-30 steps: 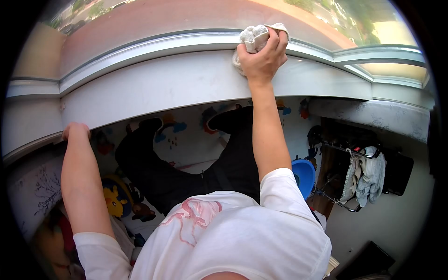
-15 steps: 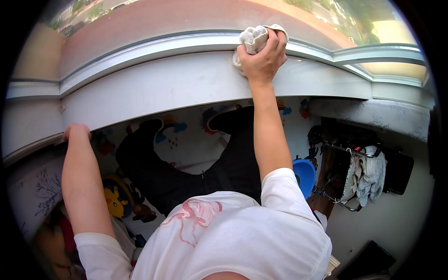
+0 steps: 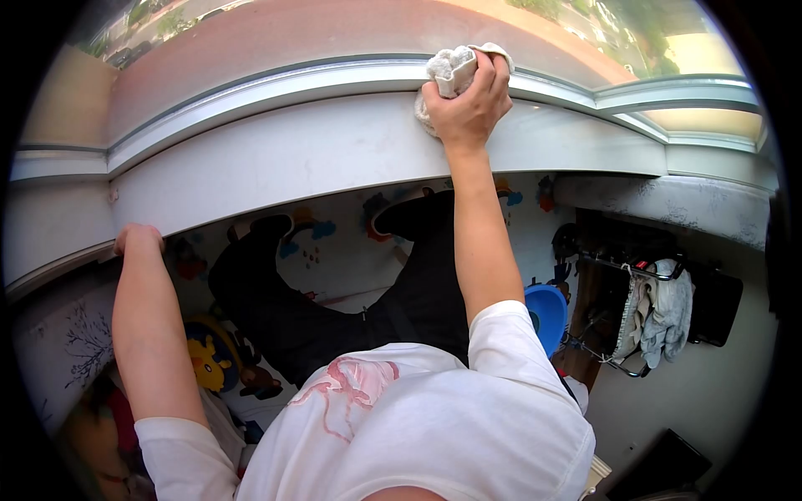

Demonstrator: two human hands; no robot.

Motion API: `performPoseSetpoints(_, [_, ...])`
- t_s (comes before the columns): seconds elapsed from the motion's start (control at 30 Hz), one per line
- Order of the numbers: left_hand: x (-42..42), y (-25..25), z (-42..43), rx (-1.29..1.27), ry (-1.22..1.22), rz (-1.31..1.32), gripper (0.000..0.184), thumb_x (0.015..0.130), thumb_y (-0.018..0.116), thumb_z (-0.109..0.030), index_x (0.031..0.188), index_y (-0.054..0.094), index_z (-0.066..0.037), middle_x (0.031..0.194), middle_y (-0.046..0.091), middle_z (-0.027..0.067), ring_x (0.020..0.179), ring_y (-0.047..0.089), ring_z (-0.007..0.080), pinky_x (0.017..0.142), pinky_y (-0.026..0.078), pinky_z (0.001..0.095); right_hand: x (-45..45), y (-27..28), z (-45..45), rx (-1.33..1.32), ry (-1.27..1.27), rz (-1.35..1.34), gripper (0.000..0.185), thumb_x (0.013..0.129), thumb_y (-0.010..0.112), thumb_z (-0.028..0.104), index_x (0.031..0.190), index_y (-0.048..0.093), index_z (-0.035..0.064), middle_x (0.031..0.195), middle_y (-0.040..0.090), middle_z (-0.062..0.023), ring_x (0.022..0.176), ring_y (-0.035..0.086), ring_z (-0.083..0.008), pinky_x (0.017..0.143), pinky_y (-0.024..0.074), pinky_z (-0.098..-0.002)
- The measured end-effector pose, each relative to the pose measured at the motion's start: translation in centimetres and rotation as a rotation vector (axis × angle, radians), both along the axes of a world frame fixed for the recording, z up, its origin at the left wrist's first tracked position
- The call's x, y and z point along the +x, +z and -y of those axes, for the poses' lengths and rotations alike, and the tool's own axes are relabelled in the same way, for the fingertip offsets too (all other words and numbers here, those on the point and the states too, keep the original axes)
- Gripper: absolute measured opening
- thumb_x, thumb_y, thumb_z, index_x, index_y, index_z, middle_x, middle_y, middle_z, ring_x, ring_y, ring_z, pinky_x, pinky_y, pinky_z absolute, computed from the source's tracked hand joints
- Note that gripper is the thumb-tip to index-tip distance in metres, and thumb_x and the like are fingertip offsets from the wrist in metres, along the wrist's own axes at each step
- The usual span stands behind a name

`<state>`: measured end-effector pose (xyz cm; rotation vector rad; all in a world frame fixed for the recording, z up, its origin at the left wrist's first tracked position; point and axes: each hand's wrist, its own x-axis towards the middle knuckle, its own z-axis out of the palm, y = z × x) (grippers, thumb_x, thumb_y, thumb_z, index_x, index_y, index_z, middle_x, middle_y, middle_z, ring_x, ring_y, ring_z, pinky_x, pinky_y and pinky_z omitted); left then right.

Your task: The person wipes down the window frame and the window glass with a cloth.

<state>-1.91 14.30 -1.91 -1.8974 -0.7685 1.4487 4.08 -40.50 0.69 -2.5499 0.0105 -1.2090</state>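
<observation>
A bunched, cream-coloured cloth (image 3: pixel 452 70) is in my right hand (image 3: pixel 470 104), with the fingers closed around it. The cloth presses against the white window frame (image 3: pixel 359 77), and its lower part hangs over the white windowsill (image 3: pixel 292 154). Off to the left, my left hand (image 3: pixel 139 239) is curled at the sill's front edge, holding onto it. Its fingertips are hidden from view.
Beyond the glass pane (image 3: pixel 334 29) is a reddish ledge outdoors. Below the sill are my legs in black trousers (image 3: pixel 334 334). A blue basin (image 3: pixel 546 317) and a rack with hanging grey cloth (image 3: pixel 667 313) stand at right. A yellow toy figure (image 3: pixel 205 361) lies lower left.
</observation>
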Motion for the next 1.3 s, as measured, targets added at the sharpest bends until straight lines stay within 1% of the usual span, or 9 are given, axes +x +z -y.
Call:
performPoseSetpoints(0.57, [0.1, -0.9, -0.5, 0.025, 0.021, -0.048, 0.033, 0.096, 0.061, -0.034, 0.127, 0.069, -0.027, 0.130, 0.067, -0.0071, 0.122, 0.058, 0.0153, 0.098, 0.047, 0.0435, 0.0, -0.1, -0.2, 0.004, -0.042, 0.023, 0.076, 0.066, 0.079, 0.033, 0.133, 0.049, 0.0145, 0.138, 0.045, -0.0072, 0.128, 0.047, -0.0301, 0.101, 0.0351, -0.0510])
performPoseSetpoints(0.77, [0.2, -1.0, -0.5, 0.030, 0.031, -0.066, 0.032, 0.097, 0.058, -0.034, 0.127, 0.069, -0.027, 0.129, 0.067, -0.0072, 0.123, 0.057, 0.0144, 0.099, 0.046, 0.0429, 0.0, 0.0, 0.1, 0.021, 0.003, -0.022, 0.078, 0.066, 0.079, 0.032, 0.134, 0.047, 0.0151, 0.139, 0.043, -0.0071, 0.130, 0.046, -0.0297, 0.102, 0.0342, -0.0513])
performPoseSetpoints(0.97, [0.6, -1.4, -0.7, 0.035, 0.052, -0.091, 0.032, 0.098, 0.055, -0.035, 0.127, 0.068, -0.028, 0.129, 0.067, -0.0074, 0.123, 0.057, 0.0134, 0.101, 0.045, 0.0424, -0.1, 0.2, -0.2, 0.010, -0.044, -0.004, 0.075, 0.066, 0.080, 0.032, 0.133, 0.048, 0.0160, 0.139, 0.043, -0.0066, 0.129, 0.047, -0.0288, 0.101, 0.0347, -0.0514])
performPoseSetpoints(1.17, [0.8, -2.1, -1.3, 0.041, 0.077, -0.131, 0.032, 0.099, 0.052, -0.035, 0.126, 0.067, -0.028, 0.128, 0.068, -0.0076, 0.123, 0.056, 0.0125, 0.102, 0.044, 0.0418, -0.3, 0.3, -0.1, 0.018, -0.017, -0.039, 0.077, 0.067, 0.081, 0.033, 0.134, 0.047, 0.0156, 0.138, 0.043, -0.0074, 0.131, 0.046, -0.0287, 0.100, 0.0343, -0.0517])
performPoseSetpoints(1.3, [0.5, -2.3, -1.7, 0.039, 0.089, -0.133, 0.032, 0.100, 0.050, -0.036, 0.126, 0.067, -0.028, 0.128, 0.068, -0.0077, 0.123, 0.056, 0.0118, 0.103, 0.043, 0.0415, -0.2, 0.3, 0.2, -0.025, -0.011, -0.025, 0.076, 0.067, 0.081, 0.033, 0.133, 0.048, 0.0147, 0.137, 0.044, -0.0078, 0.129, 0.047, -0.0284, 0.099, 0.0346, -0.0507])
